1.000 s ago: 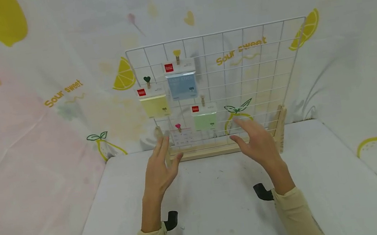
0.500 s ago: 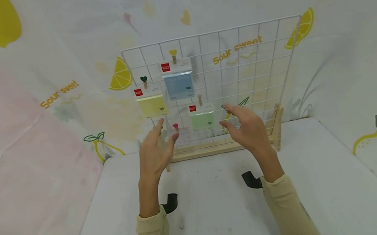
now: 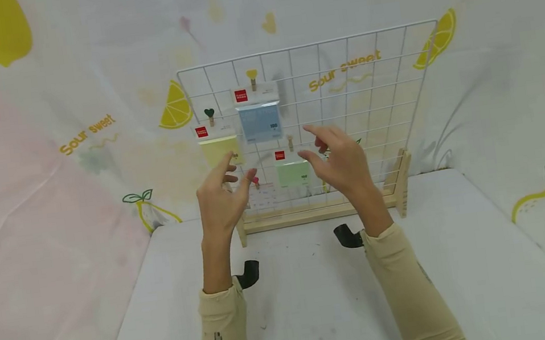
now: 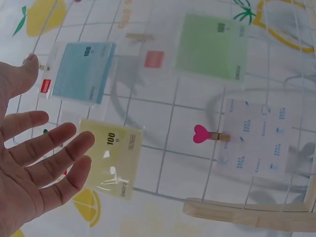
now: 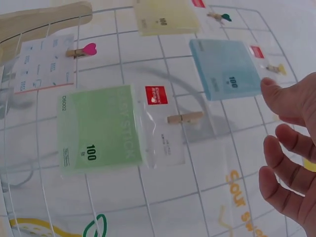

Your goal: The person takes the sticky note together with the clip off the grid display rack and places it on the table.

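Observation:
My left hand [image 3: 220,205] is raised before the lower left of a white wire grid [image 3: 371,94], its loosely bent fingers holding nothing. Its fingertips overlap the pack of yellow sticky notes [image 3: 215,147] in the head view. To the right, my right hand [image 3: 344,163] hovers with bent fingers and nothing between them, beside the pack of green sticky notes [image 3: 293,175]. Above hangs a pack of blue sticky notes [image 3: 260,123]. Small wooden pegs hold the packs on the grid. A pink heart peg [image 4: 203,134] holds a white packet with blue print [image 4: 254,140].
The grid stands upright in a wooden base [image 3: 299,219] at the back of the white table [image 3: 310,303]. A lemon-print cloth [image 3: 503,76] hangs behind and at the sides. A black curved piece [image 3: 348,236] sticks out from each wrist.
Both hands have risen and moved nearer the packs, the right hand also shifting left. Their fingers have bent somewhat more. The packs and pegs hang as before.

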A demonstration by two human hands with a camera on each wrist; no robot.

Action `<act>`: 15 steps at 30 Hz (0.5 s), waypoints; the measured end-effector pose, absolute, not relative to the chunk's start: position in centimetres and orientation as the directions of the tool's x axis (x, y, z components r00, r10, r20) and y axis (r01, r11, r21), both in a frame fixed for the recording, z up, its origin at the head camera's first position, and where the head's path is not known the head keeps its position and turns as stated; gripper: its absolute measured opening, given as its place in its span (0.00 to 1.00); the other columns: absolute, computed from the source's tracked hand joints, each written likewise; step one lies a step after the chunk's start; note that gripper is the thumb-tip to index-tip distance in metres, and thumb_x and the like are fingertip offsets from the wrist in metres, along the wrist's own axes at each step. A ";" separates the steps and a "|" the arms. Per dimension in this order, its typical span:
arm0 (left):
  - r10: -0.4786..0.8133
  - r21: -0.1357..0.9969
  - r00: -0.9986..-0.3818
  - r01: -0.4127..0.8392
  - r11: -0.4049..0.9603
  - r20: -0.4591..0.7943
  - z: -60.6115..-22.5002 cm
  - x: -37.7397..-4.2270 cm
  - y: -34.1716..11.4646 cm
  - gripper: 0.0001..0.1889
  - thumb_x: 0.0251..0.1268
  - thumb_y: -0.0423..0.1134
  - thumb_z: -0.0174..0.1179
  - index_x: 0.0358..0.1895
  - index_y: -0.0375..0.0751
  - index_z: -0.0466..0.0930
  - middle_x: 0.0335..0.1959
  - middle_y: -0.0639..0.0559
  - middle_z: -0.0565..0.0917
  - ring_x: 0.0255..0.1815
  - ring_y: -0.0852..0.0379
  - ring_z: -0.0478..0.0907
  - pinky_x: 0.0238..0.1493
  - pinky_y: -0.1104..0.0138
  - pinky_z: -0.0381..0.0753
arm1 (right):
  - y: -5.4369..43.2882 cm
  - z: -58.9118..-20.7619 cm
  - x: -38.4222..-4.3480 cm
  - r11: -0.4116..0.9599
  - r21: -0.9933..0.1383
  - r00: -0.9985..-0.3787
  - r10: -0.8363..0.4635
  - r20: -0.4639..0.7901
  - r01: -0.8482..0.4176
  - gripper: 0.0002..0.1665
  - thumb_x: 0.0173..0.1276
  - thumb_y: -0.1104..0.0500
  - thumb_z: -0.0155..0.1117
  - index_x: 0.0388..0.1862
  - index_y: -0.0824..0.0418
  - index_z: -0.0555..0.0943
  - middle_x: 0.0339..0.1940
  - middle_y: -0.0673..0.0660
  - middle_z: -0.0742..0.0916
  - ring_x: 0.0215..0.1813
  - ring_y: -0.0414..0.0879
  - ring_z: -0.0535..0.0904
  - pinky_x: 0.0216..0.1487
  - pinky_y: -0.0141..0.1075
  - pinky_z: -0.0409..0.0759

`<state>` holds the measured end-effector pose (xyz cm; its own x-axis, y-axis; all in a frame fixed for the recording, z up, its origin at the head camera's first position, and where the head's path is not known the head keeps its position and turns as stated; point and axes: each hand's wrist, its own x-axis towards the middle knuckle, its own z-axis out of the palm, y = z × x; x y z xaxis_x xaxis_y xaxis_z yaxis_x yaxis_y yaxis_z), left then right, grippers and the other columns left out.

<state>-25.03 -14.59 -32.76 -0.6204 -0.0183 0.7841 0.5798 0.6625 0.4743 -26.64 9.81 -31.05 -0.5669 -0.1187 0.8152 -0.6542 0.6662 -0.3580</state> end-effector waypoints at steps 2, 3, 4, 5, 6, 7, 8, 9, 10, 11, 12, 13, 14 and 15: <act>-0.031 0.475 -0.604 0.593 0.651 0.796 -32.4 -25.3 -14.6 0.29 0.59 0.45 0.72 0.61 0.35 0.78 0.42 0.37 0.86 0.33 0.45 0.85 0.41 0.52 0.81 | 9.4 -30.6 -27.0 0.657 -0.361 -0.562 -0.117 0.819 -0.662 0.27 0.60 0.57 0.76 0.58 0.62 0.81 0.31 0.58 0.79 0.33 0.50 0.75 0.29 0.38 0.70; -0.035 0.473 -0.599 0.593 0.652 0.800 -32.3 -25.4 -14.6 0.29 0.59 0.45 0.72 0.61 0.35 0.78 0.42 0.37 0.86 0.32 0.46 0.85 0.41 0.51 0.81 | 9.2 -30.3 -27.1 0.653 -0.357 -0.556 -0.118 0.823 -0.667 0.27 0.61 0.57 0.75 0.58 0.62 0.81 0.30 0.58 0.79 0.33 0.50 0.75 0.29 0.38 0.70; -0.041 0.475 -0.596 0.596 0.648 0.802 -32.1 -25.5 -14.6 0.28 0.59 0.45 0.71 0.61 0.35 0.79 0.41 0.37 0.86 0.32 0.46 0.85 0.41 0.51 0.80 | 9.0 -30.0 -27.3 0.650 -0.352 -0.548 -0.119 0.828 -0.674 0.27 0.61 0.57 0.75 0.58 0.62 0.81 0.30 0.58 0.79 0.32 0.50 0.74 0.29 0.38 0.70; -0.043 0.474 -0.593 0.596 0.647 0.804 -31.8 -25.6 -14.6 0.28 0.59 0.45 0.71 0.61 0.35 0.79 0.41 0.38 0.86 0.32 0.46 0.85 0.41 0.51 0.80 | 8.8 -29.7 -27.4 0.644 -0.346 -0.538 -0.121 0.834 -0.682 0.26 0.62 0.57 0.74 0.58 0.63 0.81 0.29 0.58 0.78 0.32 0.50 0.74 0.29 0.39 0.69; -0.045 0.477 -0.593 0.599 0.644 0.804 -31.6 -25.7 -14.5 0.28 0.60 0.45 0.71 0.61 0.35 0.79 0.41 0.38 0.86 0.32 0.47 0.85 0.42 0.51 0.80 | 8.7 -29.4 -27.6 0.642 -0.338 -0.527 -0.122 0.841 -0.689 0.26 0.62 0.57 0.74 0.58 0.63 0.81 0.28 0.58 0.78 0.31 0.50 0.73 0.29 0.39 0.68; -0.046 0.478 -0.593 0.600 0.641 0.804 -31.5 -25.8 -14.5 0.28 0.60 0.45 0.71 0.60 0.35 0.79 0.40 0.38 0.86 0.32 0.47 0.85 0.43 0.51 0.80 | 8.5 -29.0 -27.8 0.638 -0.330 -0.514 -0.121 0.849 -0.696 0.25 0.62 0.57 0.74 0.58 0.63 0.82 0.27 0.58 0.78 0.30 0.50 0.72 0.29 0.39 0.68; -0.047 0.483 -0.595 0.600 0.638 0.802 -31.3 -25.9 -14.4 0.28 0.60 0.45 0.71 0.60 0.35 0.79 0.40 0.38 0.86 0.32 0.47 0.85 0.43 0.51 0.79 | 8.3 -28.7 -28.0 0.637 -0.324 -0.505 -0.119 0.855 -0.699 0.25 0.62 0.56 0.74 0.58 0.62 0.82 0.26 0.57 0.77 0.30 0.49 0.72 0.29 0.39 0.67; -0.051 0.488 -0.597 0.601 0.633 0.800 -31.1 -26.1 -14.4 0.27 0.60 0.45 0.70 0.60 0.35 0.79 0.40 0.38 0.86 0.32 0.47 0.85 0.42 0.51 0.79 | 8.2 -28.3 -28.1 0.639 -0.318 -0.498 -0.118 0.859 -0.701 0.25 0.62 0.57 0.74 0.58 0.62 0.82 0.26 0.57 0.76 0.29 0.49 0.71 0.29 0.39 0.67; -0.054 0.494 -0.600 0.600 0.630 0.798 -31.0 -26.2 -14.3 0.27 0.61 0.45 0.70 0.60 0.34 0.79 0.40 0.38 0.86 0.31 0.46 0.85 0.42 0.51 0.80 | 8.1 -28.0 -28.3 0.640 -0.315 -0.495 -0.118 0.861 -0.701 0.25 0.62 0.56 0.74 0.57 0.62 0.82 0.25 0.57 0.76 0.29 0.49 0.71 0.29 0.39 0.67; -0.060 0.501 -0.603 0.599 0.625 0.796 -30.8 -26.3 -14.2 0.27 0.61 0.44 0.70 0.60 0.34 0.79 0.40 0.38 0.86 0.31 0.46 0.85 0.41 0.51 0.80 | 8.0 -27.7 -28.5 0.638 -0.316 -0.494 -0.116 0.862 -0.702 0.25 0.62 0.56 0.74 0.57 0.62 0.82 0.25 0.57 0.76 0.29 0.49 0.70 0.29 0.39 0.66; -0.067 0.509 -0.606 0.597 0.620 0.792 -30.6 -26.4 -14.2 0.26 0.61 0.44 0.70 0.60 0.34 0.79 0.39 0.39 0.86 0.31 0.46 0.85 0.40 0.52 0.81 | 7.8 -27.4 -28.6 0.638 -0.320 -0.498 -0.115 0.860 -0.700 0.25 0.62 0.56 0.74 0.58 0.61 0.82 0.25 0.56 0.76 0.29 0.49 0.70 0.29 0.39 0.66; -0.077 0.518 -0.609 0.594 0.615 0.790 -30.5 -26.6 -14.1 0.26 0.61 0.44 0.70 0.60 0.34 0.79 0.39 0.39 0.86 0.30 0.46 0.84 0.38 0.52 0.81 | 7.7 -27.2 -28.8 0.639 -0.323 -0.502 -0.115 0.857 -0.698 0.25 0.62 0.56 0.74 0.58 0.61 0.82 0.25 0.57 0.76 0.30 0.49 0.70 0.29 0.39 0.65; -0.086 0.527 -0.611 0.593 0.609 0.787 -30.3 -26.7 -14.0 0.26 0.61 0.44 0.69 0.59 0.34 0.80 0.38 0.38 0.85 0.30 0.46 0.84 0.36 0.52 0.82 | 7.5 -26.9 -28.9 0.640 -0.324 -0.506 -0.118 0.854 -0.697 0.25 0.62 0.56 0.74 0.58 0.61 0.82 0.26 0.57 0.75 0.30 0.49 0.69 0.29 0.39 0.65; -0.096 0.537 -0.614 0.592 0.601 0.784 -30.2 -26.8 -14.0 0.25 0.61 0.44 0.69 0.59 0.34 0.80 0.37 0.38 0.85 0.29 0.47 0.84 0.35 0.52 0.82 | 7.4 -26.7 -29.1 0.639 -0.326 -0.509 -0.121 0.852 -0.697 0.25 0.62 0.56 0.74 0.57 0.61 0.82 0.26 0.57 0.75 0.30 0.49 0.69 0.29 0.39 0.64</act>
